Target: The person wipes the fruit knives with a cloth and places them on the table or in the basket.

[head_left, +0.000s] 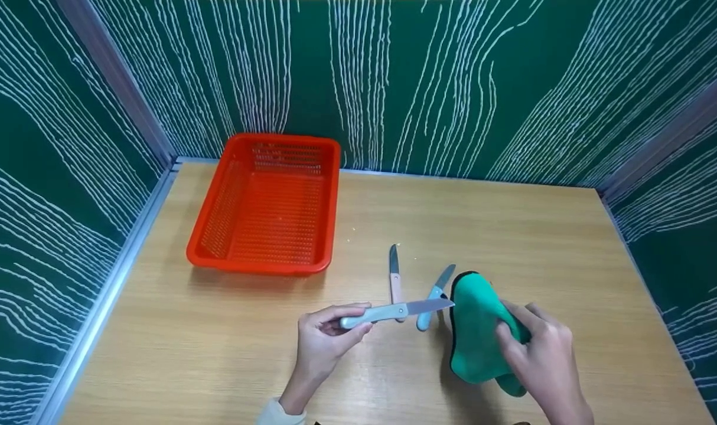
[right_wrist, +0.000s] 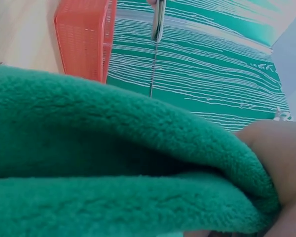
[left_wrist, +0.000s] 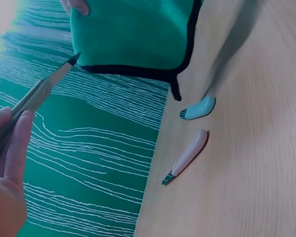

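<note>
My left hand [head_left: 326,336] pinches the pale blue-green handle of a folding knife [head_left: 382,313], its blade out and pointing right. The blade tip reaches the edge of a green cloth [head_left: 479,330] with black trim, or overlaps it in the head view; contact I cannot tell. Folded over, the cloth hangs from my right hand [head_left: 544,348], which grips it between thumb and fingers. Below on the table lie a pink-handled knife [head_left: 395,283] and a light-blue-handled knife [head_left: 432,304], both with blades out. In the right wrist view the cloth [right_wrist: 113,202] looks fluffy and hides much.
A red plastic basket [head_left: 264,264] with perforated walls stands at the back left of the wooden table [head_left: 500,224]. Green panels [head_left: 311,59] with white wavy lines enclose the back and sides. Small crumbs lie near the pink-handled knife.
</note>
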